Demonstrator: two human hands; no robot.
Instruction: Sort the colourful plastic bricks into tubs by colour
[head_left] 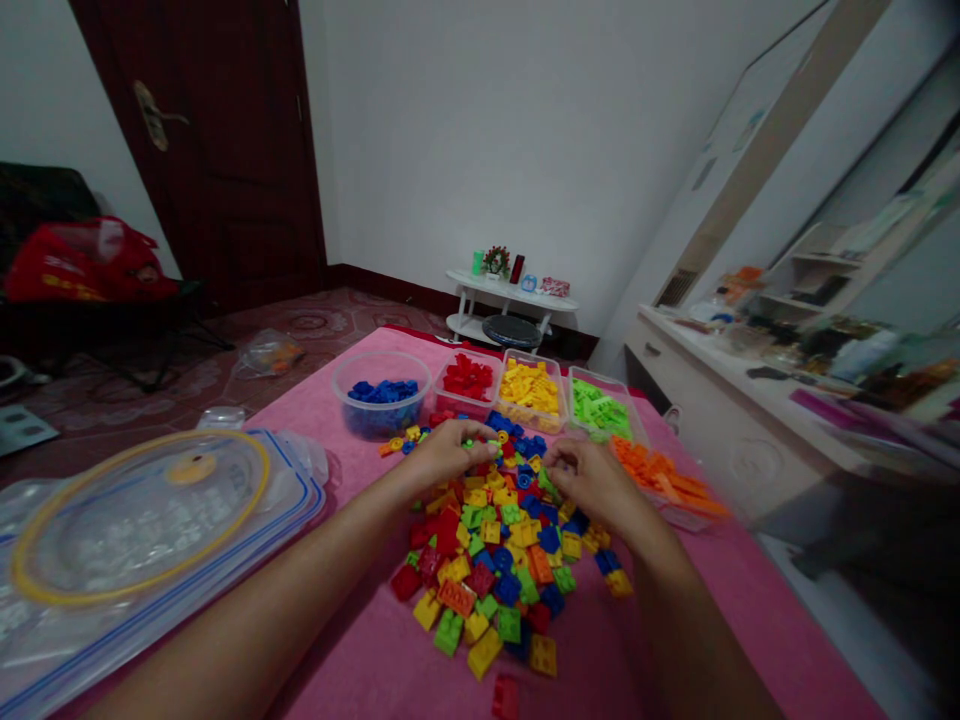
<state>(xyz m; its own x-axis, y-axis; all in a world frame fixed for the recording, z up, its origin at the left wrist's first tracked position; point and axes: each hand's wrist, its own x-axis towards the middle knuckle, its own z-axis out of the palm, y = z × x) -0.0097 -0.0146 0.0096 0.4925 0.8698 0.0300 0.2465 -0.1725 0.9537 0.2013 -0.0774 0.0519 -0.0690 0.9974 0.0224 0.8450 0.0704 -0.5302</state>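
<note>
On the pink-covered bench (742, 590), at the centre of the clock face: mixed pile of toy bricks (495, 560) in red, yellow, blue, green and orange, lying at various angles, some studs up. At 11 o'clock over the pile: left hand (450, 455), palm down, fingers bent, only a small gap between thumb and fingertips; hold on any brick: cannot tell. At 2 o'clock over the pile: right hand (596, 475), fingers curled inward next to green bricks, nearly closed; contents of the grip hidden, hold likewise impossible to tell. Beyond both hands, arc of clear containers, one colour in each: at 11 o'clock, round tub (346, 415) with blue bricks; between 11 and 12 o'clock, red-brick box (469, 405); just past 12 o'clock, yellow-brick box (525, 420); at 1 o'clock, green-brick box (636, 410); at 2 o'clock, slightly blurred, orange-brick container (679, 518). At 6 o'clock, apart from the pile: single red brick (505, 695). Between 3 and 4 o'clock, at the margin: blue and yellow bricks (616, 580). At 9 o'clock: clear zip bag (289, 470) and round yellow-rimmed lid (191, 468); placement inside or on top: cannot tell. Off the bench at 12 o'clock, against the wall: white side table (465, 274)
</note>
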